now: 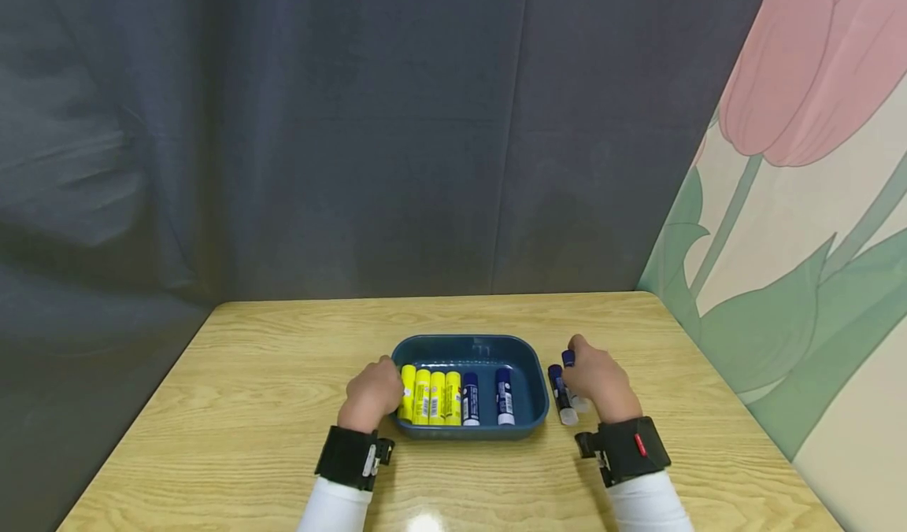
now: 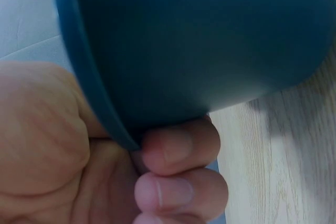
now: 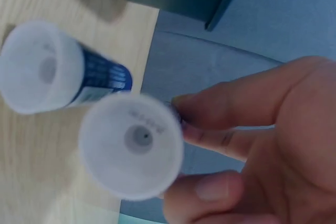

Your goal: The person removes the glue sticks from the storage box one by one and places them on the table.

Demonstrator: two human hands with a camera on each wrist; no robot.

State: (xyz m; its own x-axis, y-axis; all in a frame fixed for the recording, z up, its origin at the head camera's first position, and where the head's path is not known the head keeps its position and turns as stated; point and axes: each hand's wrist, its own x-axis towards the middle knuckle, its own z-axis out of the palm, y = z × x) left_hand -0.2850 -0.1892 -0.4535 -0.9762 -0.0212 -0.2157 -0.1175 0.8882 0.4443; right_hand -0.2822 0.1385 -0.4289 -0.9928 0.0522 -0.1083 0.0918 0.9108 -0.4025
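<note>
My left hand (image 1: pixel 374 390) grips the left end of the dark blue tray (image 1: pixel 468 433), thumb at the rim and fingertips curled against the outer wall in the left wrist view. Inside the tray, several yellow glue sticks (image 1: pixel 437 398) stand in a row at the left, followed by a blue glue stick (image 1: pixel 471 398) and, across a gap, another blue one (image 1: pixel 504 397). Right of the tray, my right hand (image 1: pixel 601 382) pinches a blue glue stick (image 3: pixel 131 148), its white base facing the right wrist camera. A second loose blue glue stick (image 1: pixel 560 394) lies beside it on the table.
The wooden table (image 1: pixel 283 406) extends around the tray on all sides. A dark grey curtain (image 1: pixel 390 138) hangs behind its far edge. On the right rises a wall (image 1: pixel 779 201) painted with a pink tulip.
</note>
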